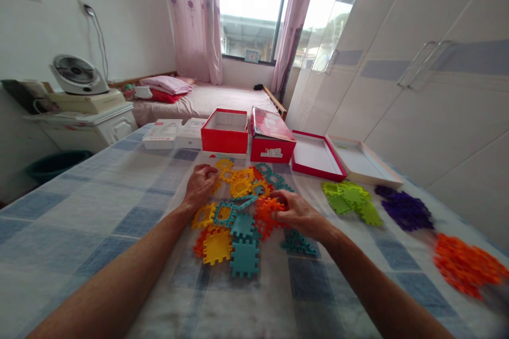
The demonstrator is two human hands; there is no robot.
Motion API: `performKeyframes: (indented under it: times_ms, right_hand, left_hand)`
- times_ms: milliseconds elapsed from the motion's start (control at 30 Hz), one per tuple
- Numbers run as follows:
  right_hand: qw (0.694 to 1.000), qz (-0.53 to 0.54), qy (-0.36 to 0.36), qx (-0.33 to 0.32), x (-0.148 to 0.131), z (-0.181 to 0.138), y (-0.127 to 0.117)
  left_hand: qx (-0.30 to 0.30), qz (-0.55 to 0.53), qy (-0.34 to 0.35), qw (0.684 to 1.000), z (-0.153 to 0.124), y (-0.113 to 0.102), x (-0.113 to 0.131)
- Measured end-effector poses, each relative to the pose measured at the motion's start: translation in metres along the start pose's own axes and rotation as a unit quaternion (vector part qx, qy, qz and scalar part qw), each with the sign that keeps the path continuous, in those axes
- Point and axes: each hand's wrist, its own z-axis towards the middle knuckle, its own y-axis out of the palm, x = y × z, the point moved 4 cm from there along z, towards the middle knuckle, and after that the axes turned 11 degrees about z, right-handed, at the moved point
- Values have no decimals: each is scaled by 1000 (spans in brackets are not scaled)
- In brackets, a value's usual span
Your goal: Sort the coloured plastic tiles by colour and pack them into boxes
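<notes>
A mixed heap of flat plastic interlocking pieces with notched edges lies on the table in front of me. At its left side, my left hand (201,185) has its fingers curled in beside the yellow pieces (240,187); what its fingertips hold, if anything, is hidden. My right hand (298,213) is closed on an orange interlocking piece (269,214) at the heap's right side. Nearer me are teal square pieces (245,257) and a yellow square piece (217,246). Teal pieces (299,243) also lie just below my right hand.
Separate piles of lime green (350,200), purple (406,210) and orange pieces (469,265) lie to the right. Behind the heap stand an open red box (225,137), another red box (272,148), white boxes (162,135) and shallow lids (318,153). A checked cloth (139,222) covers the table.
</notes>
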Motion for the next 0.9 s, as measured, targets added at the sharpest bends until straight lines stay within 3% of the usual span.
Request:
performKeyframes:
  times_ms: [167, 300, 467, 633, 900]
  right_hand:
    - [995, 48, 15, -81, -9, -11, -2]
    - [994, -37, 8, -101, -6, -11, 11]
    - [985, -145, -51, -84, -9, -8, 21]
    - [987, -131, -77, -59, -11, -7, 24]
    - [993, -78, -48, 69, -12, -18, -9]
  left_hand:
    - [5, 0, 6, 1000, 1, 1, -2]
    - [7, -2, 10, 1000, 1, 1, -3]
    - [5, -3, 9, 1000, 1, 0, -2]
    - [0, -5, 2, 1000, 2, 2, -3]
    - [0, 0, 1, 1000, 0, 1, -2]
